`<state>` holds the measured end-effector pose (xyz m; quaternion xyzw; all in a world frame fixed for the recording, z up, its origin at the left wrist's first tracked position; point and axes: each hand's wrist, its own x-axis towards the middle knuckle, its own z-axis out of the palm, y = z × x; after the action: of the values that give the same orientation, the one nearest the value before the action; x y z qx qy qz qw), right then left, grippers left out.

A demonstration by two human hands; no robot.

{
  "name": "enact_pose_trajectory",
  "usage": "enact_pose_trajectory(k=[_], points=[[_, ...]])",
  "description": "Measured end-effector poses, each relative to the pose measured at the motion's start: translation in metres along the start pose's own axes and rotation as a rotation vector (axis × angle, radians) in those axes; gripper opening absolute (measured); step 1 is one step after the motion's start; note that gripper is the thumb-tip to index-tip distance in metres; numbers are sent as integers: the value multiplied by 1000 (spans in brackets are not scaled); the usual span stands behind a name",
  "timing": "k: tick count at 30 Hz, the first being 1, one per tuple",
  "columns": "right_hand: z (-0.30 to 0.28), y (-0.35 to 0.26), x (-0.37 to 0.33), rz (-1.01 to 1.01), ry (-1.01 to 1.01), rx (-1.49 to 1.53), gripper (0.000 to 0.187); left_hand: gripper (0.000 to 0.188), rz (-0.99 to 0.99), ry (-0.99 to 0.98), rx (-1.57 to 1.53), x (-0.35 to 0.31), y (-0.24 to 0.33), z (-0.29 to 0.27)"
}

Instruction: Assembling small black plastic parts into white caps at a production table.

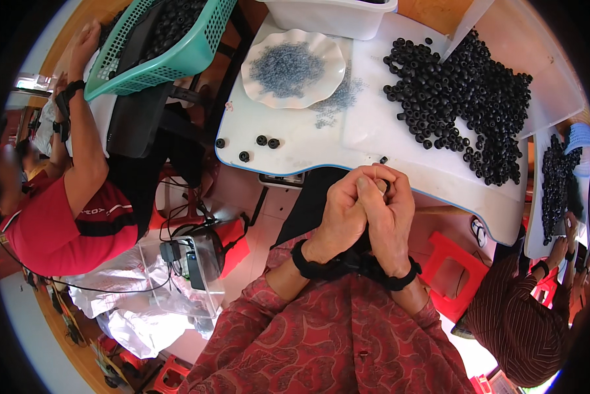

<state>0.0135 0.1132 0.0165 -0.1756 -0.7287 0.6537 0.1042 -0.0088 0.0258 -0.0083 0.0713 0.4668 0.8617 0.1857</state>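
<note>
My left hand [343, 215] and my right hand [391, 220] are pressed together in front of the table edge, fingers closed and thumbs side by side. A bit of a small black round part [387, 186] shows among the right fingers; most of it is hidden. Whatever the left fingertips pinch is covered by the hands. Just beyond the knuckles, a small black piece [383, 159] lies at the table's edge. Farther right spreads a big heap of black ring-like parts [433, 92]. A scalloped white plate [334, 62] holds many tiny translucent bluish rings [287, 69], with more spilled beside it.
Several black parts [262, 140] sit on the white table [308, 148] at its left corner. A white tub [334, 20] stands at the back. Co-workers in a red shirt [78, 223] and a striped shirt [518, 315] sit either side. A green basket [196, 52] and red stool [449, 276] are nearby.
</note>
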Motion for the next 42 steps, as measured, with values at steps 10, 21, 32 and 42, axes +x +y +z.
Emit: enact_pose_trajectory(k=[10, 21, 32, 42], points=[[2, -8, 0, -30, -77, -51, 43, 20, -40, -42, -297, 5, -5, -11], [-11, -18, -20, -383, -133, -215, 58, 34, -81, -207, -490, 2, 21, -11], [-22, -20, -17, -529, -100, -235, 37, 49, -2, -129, -228, 1, 21, -15], [-35, -26, -4, -486, -251, -283, 27, 37, -44, -196, -316, 4, 19, -19]])
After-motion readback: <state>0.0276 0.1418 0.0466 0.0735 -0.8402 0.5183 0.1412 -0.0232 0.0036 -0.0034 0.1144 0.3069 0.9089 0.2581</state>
